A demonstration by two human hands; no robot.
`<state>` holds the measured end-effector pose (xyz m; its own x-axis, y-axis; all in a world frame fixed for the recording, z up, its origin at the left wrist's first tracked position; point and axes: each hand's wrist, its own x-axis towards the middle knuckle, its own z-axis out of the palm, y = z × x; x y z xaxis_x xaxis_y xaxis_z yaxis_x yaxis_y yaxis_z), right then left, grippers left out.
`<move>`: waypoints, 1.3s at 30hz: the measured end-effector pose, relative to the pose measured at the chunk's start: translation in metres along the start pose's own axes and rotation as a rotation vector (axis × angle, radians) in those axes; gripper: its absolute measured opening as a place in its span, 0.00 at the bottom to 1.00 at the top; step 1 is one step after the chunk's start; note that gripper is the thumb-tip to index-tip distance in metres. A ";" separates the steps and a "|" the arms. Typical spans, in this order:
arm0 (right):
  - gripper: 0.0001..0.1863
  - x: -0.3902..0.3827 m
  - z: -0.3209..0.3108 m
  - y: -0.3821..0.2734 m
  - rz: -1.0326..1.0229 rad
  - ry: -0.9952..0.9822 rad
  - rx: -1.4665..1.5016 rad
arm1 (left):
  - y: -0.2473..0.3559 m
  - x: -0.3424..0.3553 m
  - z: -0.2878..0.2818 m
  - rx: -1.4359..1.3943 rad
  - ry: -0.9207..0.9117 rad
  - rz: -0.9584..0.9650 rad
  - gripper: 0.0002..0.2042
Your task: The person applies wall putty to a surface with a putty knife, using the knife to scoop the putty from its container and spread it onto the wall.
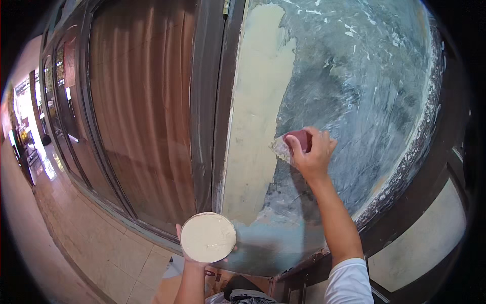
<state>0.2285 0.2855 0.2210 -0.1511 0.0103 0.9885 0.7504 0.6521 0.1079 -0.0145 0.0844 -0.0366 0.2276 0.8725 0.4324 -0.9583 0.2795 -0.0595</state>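
My left hand (pixel 183 257) holds from below a round container (pixel 207 237) filled with smooth cream-coloured paste, low in the centre of the head view. My right hand (pixel 312 157) grips a dark red, flat tool (pixel 297 138), apparently a scraper or pad, against the wall (pixel 344 91). That wall is mottled grey with bluish patches, and a broad vertical band of cream filler (pixel 255 86) covers its left side. The red tool sits at the band's ragged right edge, where some rough pale material shows beside it.
Dark-framed glazing (pixel 139 106) with brown curtains behind it stands left of the wall. A tiled floor (pixel 116 243) runs along it toward a bright opening at far left. A dark panelled door or frame (pixel 415 238) is at lower right, and a dotted, curved-looking border edges the wall.
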 end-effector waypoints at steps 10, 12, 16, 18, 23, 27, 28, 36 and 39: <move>0.18 -0.005 0.000 0.003 -0.110 -0.148 0.014 | 0.001 0.002 0.005 0.036 -0.021 -0.030 0.57; 0.19 0.007 0.001 0.000 -0.003 0.038 0.015 | 0.003 -0.001 0.006 0.040 0.002 -0.003 0.57; 0.18 -0.046 -0.012 0.005 -0.180 -0.383 0.040 | 0.005 -0.009 0.016 0.043 0.023 0.078 0.57; 0.17 -0.032 -0.009 0.008 -0.319 -0.337 -0.077 | 0.008 -0.011 0.018 0.053 0.021 0.031 0.58; 0.16 0.048 -0.003 0.008 0.016 0.178 0.051 | 0.013 -0.016 0.013 0.069 -0.026 0.027 0.58; 0.17 -0.030 -0.008 0.006 -0.176 -0.316 -0.004 | 0.010 -0.019 0.024 0.038 0.014 0.057 0.57; 0.17 -0.041 -0.009 0.008 -0.302 -0.422 -0.043 | 0.010 -0.018 0.024 0.037 0.012 0.058 0.57; 0.20 0.066 -0.009 0.020 0.014 0.069 0.001 | 0.020 -0.019 0.035 0.103 0.049 0.061 0.58; 0.18 -0.005 -0.017 0.014 -0.263 -0.378 0.012 | 0.022 -0.021 0.041 0.026 0.094 0.112 0.58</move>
<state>0.2505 0.2818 0.2193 -0.5610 0.1177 0.8194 0.6479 0.6786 0.3461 -0.0474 0.0554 -0.0101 0.1330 0.9318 0.3378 -0.9825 0.1688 -0.0789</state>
